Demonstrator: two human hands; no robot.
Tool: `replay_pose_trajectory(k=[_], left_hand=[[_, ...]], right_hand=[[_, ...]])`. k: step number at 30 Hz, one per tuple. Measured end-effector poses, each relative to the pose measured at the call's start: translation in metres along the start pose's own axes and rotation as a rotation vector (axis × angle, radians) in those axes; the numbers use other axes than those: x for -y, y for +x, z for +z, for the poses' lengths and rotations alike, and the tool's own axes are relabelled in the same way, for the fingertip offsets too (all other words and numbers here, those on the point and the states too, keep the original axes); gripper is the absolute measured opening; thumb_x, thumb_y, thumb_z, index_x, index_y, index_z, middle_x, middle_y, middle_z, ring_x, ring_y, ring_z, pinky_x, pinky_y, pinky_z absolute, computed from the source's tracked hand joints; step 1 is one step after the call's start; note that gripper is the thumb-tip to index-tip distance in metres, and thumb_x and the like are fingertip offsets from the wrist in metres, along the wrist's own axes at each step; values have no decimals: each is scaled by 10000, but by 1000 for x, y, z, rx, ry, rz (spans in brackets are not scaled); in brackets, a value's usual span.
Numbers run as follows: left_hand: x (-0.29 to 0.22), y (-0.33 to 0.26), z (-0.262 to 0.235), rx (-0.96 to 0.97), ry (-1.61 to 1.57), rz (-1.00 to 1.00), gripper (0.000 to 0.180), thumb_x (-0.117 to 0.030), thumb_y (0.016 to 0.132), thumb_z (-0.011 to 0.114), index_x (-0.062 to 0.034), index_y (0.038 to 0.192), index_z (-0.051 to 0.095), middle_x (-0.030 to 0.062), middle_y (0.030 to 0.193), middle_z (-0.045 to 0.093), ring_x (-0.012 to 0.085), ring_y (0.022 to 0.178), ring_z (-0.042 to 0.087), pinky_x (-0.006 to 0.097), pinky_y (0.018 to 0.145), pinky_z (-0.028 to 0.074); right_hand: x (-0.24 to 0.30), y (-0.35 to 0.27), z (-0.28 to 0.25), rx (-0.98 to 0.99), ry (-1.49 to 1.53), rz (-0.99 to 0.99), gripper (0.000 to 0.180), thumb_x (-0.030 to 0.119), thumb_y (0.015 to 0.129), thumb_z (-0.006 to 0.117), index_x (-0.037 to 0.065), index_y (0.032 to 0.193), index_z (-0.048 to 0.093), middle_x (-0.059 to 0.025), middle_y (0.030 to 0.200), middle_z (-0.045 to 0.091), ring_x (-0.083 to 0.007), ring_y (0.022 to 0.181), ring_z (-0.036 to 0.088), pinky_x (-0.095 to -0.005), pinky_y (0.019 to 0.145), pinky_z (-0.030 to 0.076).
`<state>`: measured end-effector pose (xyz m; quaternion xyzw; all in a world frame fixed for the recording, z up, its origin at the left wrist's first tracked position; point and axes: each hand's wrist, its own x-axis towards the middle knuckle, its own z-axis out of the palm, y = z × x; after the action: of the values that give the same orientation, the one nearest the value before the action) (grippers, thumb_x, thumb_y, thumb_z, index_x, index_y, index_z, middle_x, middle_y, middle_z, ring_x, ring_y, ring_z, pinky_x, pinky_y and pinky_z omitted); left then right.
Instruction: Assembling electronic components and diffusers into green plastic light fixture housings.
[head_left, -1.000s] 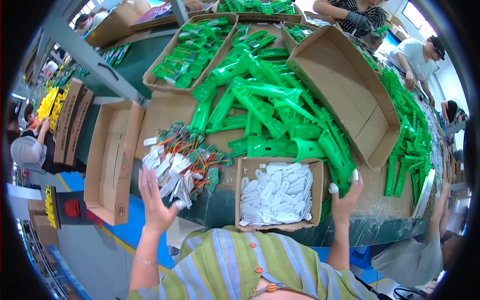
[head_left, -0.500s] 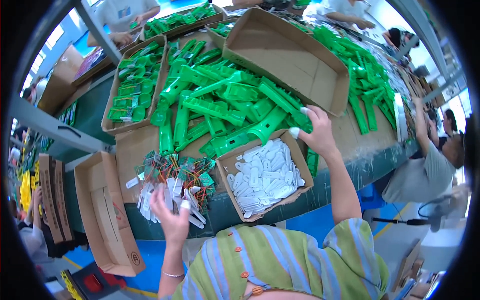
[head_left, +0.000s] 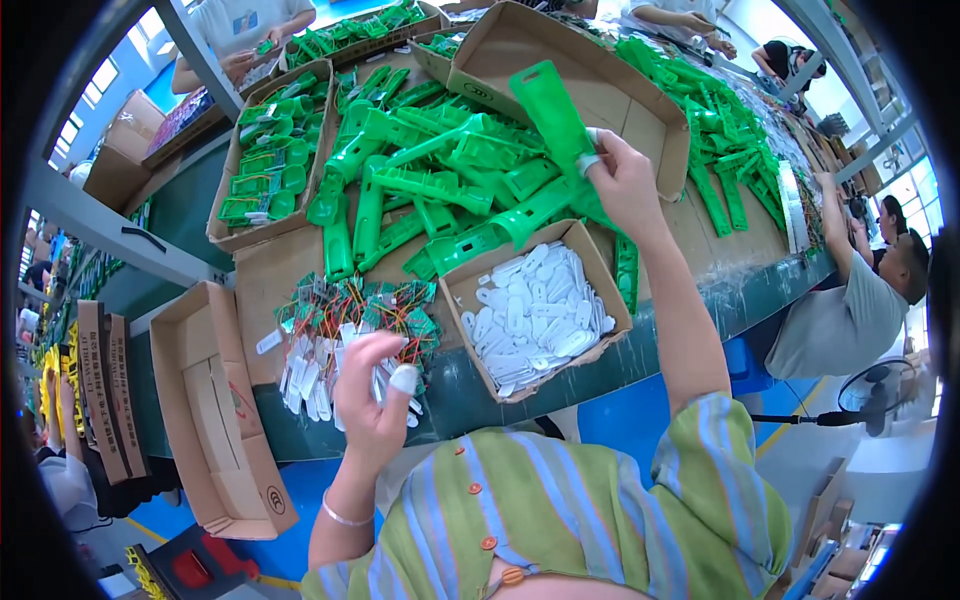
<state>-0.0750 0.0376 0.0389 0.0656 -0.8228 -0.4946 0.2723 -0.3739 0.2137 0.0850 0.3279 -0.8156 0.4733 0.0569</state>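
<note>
My right hand (head_left: 622,185) grips a green plastic casing (head_left: 552,118) and lifts it above the pile of green plastic casings (head_left: 430,185) on the table. My left hand (head_left: 372,400) closes on a small white part with wires, picked from the heap of wired white parts (head_left: 335,335) at the table's near edge. Between my hands stands a small cardboard box of flat white plastic pieces (head_left: 535,310).
A long open carton (head_left: 215,410) juts off the table's left side. A carton of green parts (head_left: 265,150) and an empty carton (head_left: 590,75) lie further back. Other people work at the far side and at the right end (head_left: 860,290). A fan (head_left: 885,385) stands on the floor at the right.
My right hand has taken a green casing from the pile and raised it. My left hand has closed on a wired white part and drawn it toward me.
</note>
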Motion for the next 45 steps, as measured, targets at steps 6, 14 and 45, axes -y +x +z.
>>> replay_pose_trajectory(k=[6, 14, 45], left_hand=[[3, 21, 72, -26, -1128, -263, 580, -351, 899, 446, -71, 1364, 244, 68, 1314, 370, 198, 1198, 377, 363, 995, 312], [25, 3, 32, -250, -866, -563, 320, -97, 825, 515, -17, 1120, 420, 69, 982, 509, 152, 829, 526, 289, 728, 448], [7, -23, -15, -126, -757, -520, 648, -59, 790, 593, 3, 1330, 238, 130, 1205, 470, 194, 1082, 478, 301, 886, 419]], right_hand=[[80, -111, 99, 228, 352, -118, 220, -3, 739, 575, 17, 955, 538, -99, 866, 530, -193, 753, 554, -303, 648, 459], [53, -116, 60, 289, -48, -372, 324, -3, 629, 644, 12, 940, 556, -122, 838, 514, -305, 730, 542, -370, 629, 465], [69, -113, 74, 458, 113, 129, 48, 34, 745, 566, -9, 744, 544, -40, 672, 518, -137, 597, 505, -248, 542, 414]])
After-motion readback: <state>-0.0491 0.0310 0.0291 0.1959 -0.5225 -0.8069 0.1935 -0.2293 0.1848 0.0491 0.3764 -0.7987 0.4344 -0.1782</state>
